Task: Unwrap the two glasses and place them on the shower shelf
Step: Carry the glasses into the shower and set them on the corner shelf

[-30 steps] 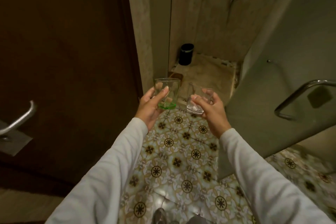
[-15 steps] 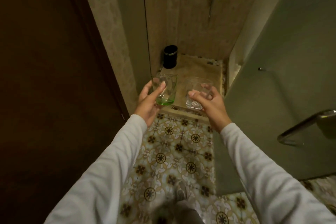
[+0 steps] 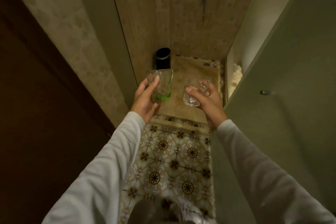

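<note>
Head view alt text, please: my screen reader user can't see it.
Left hand holds a green-bottomed glass and right hand a clear glass, both unwrapped, before the shower stall. A black cylinder stands on the shower floor.

Both arms reach forward from the bottom of the frame toward its middle, in pale long sleeves. The left hand [image 3: 145, 100], left of centre, curls thumb and fingers around a glass [image 3: 160, 85]. The right hand [image 3: 207, 100], right of centre, grips another glass [image 3: 192, 96] the same way.
</note>
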A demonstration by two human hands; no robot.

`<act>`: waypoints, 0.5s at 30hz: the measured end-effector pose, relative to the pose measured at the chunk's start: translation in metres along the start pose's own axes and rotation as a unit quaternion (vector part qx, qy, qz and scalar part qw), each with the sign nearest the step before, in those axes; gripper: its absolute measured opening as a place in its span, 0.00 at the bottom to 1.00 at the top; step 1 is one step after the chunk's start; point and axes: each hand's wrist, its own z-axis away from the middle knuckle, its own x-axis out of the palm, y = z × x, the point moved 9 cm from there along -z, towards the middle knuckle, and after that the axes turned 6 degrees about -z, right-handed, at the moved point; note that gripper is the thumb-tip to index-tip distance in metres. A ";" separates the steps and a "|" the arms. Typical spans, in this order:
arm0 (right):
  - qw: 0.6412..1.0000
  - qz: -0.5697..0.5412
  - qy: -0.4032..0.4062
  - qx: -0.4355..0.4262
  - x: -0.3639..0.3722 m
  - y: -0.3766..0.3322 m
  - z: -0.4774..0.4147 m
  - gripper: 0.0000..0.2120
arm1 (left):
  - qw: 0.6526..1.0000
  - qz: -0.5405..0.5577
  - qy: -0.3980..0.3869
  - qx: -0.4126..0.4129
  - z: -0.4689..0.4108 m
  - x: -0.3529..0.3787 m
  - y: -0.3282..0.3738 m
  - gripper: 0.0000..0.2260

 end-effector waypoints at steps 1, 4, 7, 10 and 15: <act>1.000 -0.001 0.004 0.001 -0.001 -0.001 -0.011 0.34 | 1.000 0.002 0.001 -0.005 -0.012 0.003 0.000 0.32; 1.000 -0.011 0.013 0.004 -0.002 -0.002 -0.044 0.32 | 1.000 0.002 0.002 -0.012 -0.048 0.008 0.002 0.31; 1.000 -0.018 0.021 0.014 0.001 -0.001 -0.079 0.29 | 1.000 0.006 -0.003 -0.021 -0.085 0.011 0.004 0.35; 0.999 -0.016 0.032 0.009 0.007 -0.004 -0.115 0.26 | 1.000 -0.012 -0.014 -0.023 -0.126 0.011 0.008 0.30; 1.000 0.008 0.025 -0.013 0.030 -0.020 -0.175 0.19 | 0.999 -0.031 -0.038 -0.016 -0.196 0.013 0.032 0.30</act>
